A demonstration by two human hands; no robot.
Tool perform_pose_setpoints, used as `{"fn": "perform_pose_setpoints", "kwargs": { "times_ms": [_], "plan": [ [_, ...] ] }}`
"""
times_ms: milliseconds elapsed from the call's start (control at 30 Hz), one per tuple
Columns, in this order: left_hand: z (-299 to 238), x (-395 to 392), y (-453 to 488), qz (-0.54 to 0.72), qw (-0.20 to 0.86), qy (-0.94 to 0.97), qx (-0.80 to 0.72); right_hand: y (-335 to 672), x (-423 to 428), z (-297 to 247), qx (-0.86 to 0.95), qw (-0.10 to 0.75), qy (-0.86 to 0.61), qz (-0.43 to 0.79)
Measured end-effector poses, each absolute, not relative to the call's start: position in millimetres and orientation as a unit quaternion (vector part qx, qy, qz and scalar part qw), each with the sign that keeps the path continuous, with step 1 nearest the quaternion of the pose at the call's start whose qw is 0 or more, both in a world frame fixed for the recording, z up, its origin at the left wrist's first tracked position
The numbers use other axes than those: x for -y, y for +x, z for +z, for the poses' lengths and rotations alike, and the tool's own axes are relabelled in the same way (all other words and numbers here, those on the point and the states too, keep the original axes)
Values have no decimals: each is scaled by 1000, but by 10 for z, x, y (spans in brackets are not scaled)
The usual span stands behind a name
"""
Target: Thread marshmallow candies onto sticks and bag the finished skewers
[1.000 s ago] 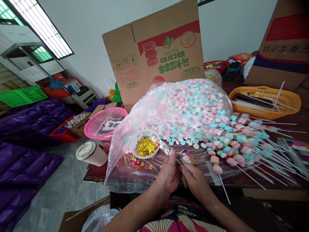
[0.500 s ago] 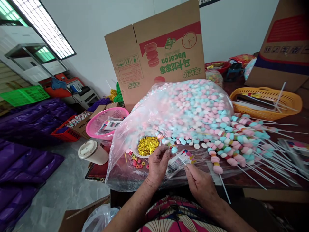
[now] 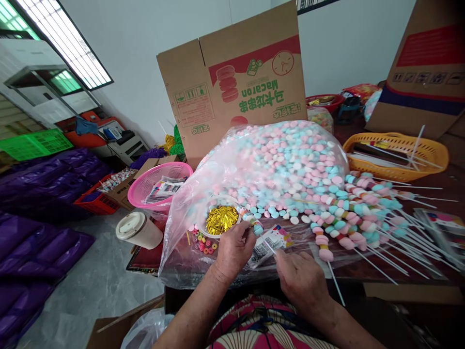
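A marshmallow skewer [image 3: 257, 227] in pink, white and blue slants between my two hands. My right hand [image 3: 303, 278] is closed around the lower end of its white stick. Against the sweets at the upper end, my left hand [image 3: 235, 248] is closed, its curled fingers partly hiding them. Just beyond that hand is a white bowl of gold twist ties [image 3: 222, 219]. Small coloured candy rings [image 3: 204, 243] lie left of it on clear plastic. Below the skewer rests a printed packet [image 3: 267, 247]. A large clear bag of marshmallows [image 3: 283, 165] spills toward my hands.
Finished marshmallow skewers [image 3: 358, 213] are heaped at the right, sticks pointing outward. Behind them stands a yellow basket [image 3: 428, 152] holding sticks. On the left are a pink basket [image 3: 160, 169] and a lidded cup [image 3: 140, 230]. A tall cardboard box [image 3: 236, 72] rises behind the bag.
The skewer has slid down and left toward my left hand, so more marshmallows show beside its fingers. My right hand has shifted slightly down and its knuckles have turned upward.
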State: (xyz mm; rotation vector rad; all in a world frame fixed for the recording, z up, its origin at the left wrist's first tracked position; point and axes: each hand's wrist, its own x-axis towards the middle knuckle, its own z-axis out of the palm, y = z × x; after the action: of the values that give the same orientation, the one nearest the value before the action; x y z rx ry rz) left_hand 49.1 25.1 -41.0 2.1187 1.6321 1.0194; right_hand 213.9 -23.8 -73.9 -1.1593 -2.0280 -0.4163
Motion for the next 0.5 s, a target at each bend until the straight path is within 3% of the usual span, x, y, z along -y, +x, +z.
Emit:
{"fn": "perform_pose_setpoints", "kwargs": {
  "times_ms": [200, 367, 500],
  "plan": [
    [-418, -247, 528, 283, 64, 759, -583, 2114, 246, -718, 789, 354, -468, -180],
    [-465, -132, 584, 300, -26, 829, -471, 2101, 252, -708, 779, 328, -504, -178],
    [-516, -94, 580, 364, 14, 781, -507, 2115, 247, -734, 775, 344, -519, -107]
  ]
}}
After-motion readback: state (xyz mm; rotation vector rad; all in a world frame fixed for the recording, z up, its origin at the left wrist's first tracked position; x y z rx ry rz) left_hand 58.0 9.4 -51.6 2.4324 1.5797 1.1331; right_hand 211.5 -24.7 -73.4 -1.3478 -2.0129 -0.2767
